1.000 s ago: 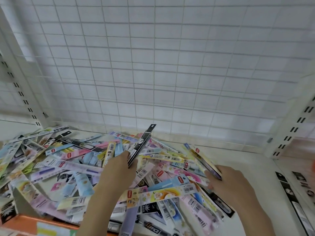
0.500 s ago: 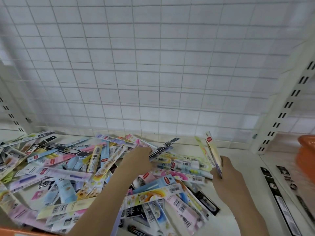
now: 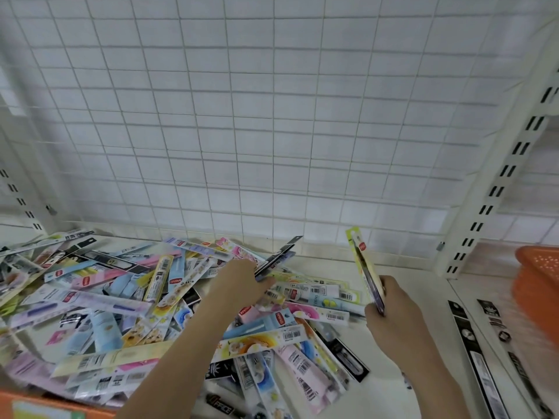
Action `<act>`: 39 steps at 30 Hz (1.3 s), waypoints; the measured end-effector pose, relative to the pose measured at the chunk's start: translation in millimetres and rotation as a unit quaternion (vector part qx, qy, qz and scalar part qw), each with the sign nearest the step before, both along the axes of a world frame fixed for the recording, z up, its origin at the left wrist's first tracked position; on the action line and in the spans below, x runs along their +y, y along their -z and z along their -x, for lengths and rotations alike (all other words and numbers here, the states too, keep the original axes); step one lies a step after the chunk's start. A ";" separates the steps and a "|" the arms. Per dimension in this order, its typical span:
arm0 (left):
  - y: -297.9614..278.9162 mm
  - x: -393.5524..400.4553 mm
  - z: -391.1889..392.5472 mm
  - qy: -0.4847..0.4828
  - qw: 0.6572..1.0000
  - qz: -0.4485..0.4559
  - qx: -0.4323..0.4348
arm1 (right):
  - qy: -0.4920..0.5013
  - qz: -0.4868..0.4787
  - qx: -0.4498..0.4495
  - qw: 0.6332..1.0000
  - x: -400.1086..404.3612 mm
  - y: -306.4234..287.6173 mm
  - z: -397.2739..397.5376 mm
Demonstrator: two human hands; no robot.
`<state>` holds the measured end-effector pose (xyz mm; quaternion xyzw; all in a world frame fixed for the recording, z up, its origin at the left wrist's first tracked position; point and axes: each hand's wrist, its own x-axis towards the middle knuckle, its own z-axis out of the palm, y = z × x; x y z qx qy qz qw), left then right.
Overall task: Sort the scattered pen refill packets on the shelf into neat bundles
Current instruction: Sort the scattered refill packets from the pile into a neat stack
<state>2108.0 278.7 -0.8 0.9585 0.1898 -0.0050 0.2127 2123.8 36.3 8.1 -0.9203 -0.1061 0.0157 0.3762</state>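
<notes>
A loose heap of pen refill packets (image 3: pixel 127 300) covers the left and middle of the white shelf (image 3: pixel 402 285), spreading under both forearms. They look light, thin, bendy and slick, so pinching near 1 end should work best. The right hand (image 3: pixel 390 313) grips a small upright bundle (image 3: pixel 364 267) just right of the heap. The left hand (image 3: pixel 239 281) reaches into the heap and pinches a dark packet (image 3: pixel 276 258) angled toward the wire grid.

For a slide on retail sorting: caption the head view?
Left hand grips a black packet over the pile; right hand holds a small bundle upright.
</notes>
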 end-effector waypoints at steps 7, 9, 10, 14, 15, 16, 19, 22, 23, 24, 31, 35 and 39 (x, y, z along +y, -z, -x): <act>-13.2 -13.4 4.9 -0.060 0.998 0.023 -0.025 | -0.008 -0.017 0.009 1.000 -14.7 -0.4 -1.1; -20.7 -20.9 10.9 -0.066 0.994 0.052 -0.072 | -0.001 -0.023 0.006 1.000 -18.8 -1.1 -3.0; -24.0 -25.6 14.6 -0.069 0.990 0.072 -0.103 | 0.002 -0.029 0.005 1.000 -20.7 -1.7 -3.9; -33.7 -50.2 25.9 -0.058 0.966 0.198 -0.153 | 0.012 -0.039 -0.013 0.999 -27.9 -5.4 -6.9; -35.3 -58.2 27.7 -0.050 0.959 0.236 -0.145 | 0.011 -0.034 -0.022 0.999 -30.2 -6.7 -7.1; -36.4 -66.1 28.8 -0.043 0.955 0.261 -0.134 | 0.010 -0.027 -0.032 0.999 -32.9 -8.4 -6.7; -39.2 -92.9 31.7 -0.030 0.953 0.271 -0.132 | 0.023 -0.032 -0.056 0.998 -44.6 -10.5 -8.7; -39.1 -121.7 31.7 -0.025 0.946 0.283 -0.156 | 0.047 -0.043 -0.069 0.996 -62.1 -12.9 -11.8; -38.4 -130.7 30.3 -0.027 0.940 0.299 -0.162 | 0.055 -0.045 -0.069 0.995 -68.9 -15.0 -12.9; -37.6 -139.2 27.8 -0.027 0.934 0.315 -0.165 | 0.061 -0.047 -0.069 0.995 -76.2 -18.0 -13.6; -23.7 -191.0 11.0 -0.022 0.911 0.377 -0.163 | 0.089 -0.020 -0.012 0.996 -140.6 -20.6 -28.0; -5.1 -215.7 5.1 0.017 0.909 0.400 -0.117 | 0.114 0.000 0.066 0.991 -165.4 -3.4 -36.9; 8.7 -231.2 0.8 0.007 0.927 0.365 -0.087 | 0.113 -0.001 0.088 0.990 -166.6 11.0 -41.2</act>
